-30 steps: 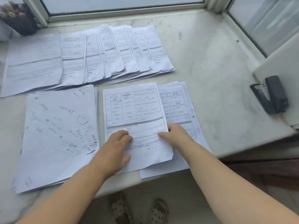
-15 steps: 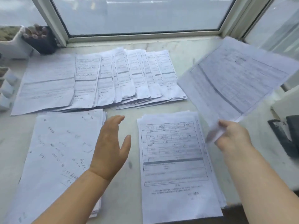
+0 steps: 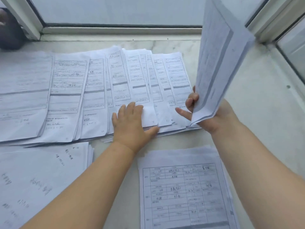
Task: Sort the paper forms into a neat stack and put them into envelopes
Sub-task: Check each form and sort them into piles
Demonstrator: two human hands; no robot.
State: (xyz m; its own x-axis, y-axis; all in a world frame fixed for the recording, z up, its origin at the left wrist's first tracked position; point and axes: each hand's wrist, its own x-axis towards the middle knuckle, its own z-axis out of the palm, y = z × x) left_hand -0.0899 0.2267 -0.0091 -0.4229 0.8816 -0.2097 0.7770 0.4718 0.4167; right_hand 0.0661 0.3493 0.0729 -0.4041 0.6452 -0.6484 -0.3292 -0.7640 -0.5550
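So the right hand [image 3: 212, 116] is pinching a form [image 3: 219, 58] by its bottom edge, thumb and curled fingers clamped on the paper while the index finger sticks out toward 9 o'clock. The sheet stands nearly upright, tilted a bit, up at about 1 o'clock in the view, lifted clear of the table [image 3: 264, 104]. The left hand [image 3: 132, 123] lies flat with straight fingers on the fanned row of forms [image 3: 92, 95], pressing down on the near edge of one of the middle sheets. That row runs from 9 o'clock across to just under the right hand, each form overlapping the next one. Down at 5 o'clock there's a squared-up pile of forms [image 3: 184, 190] with a printed grid and some handwriting on the top sheet, sitting apart from the fanned row. At 7 o'clock is another pile of paper [image 3: 41, 184] with loose handwritten scribbles on top, its far edge just beside the fanned row. The table is pale marble-looking stone running up to a window frame [image 3: 122, 31] at 12 o'clock. A dark object [image 3: 9, 30] sits at 10 o'clock, too cropped to identify.
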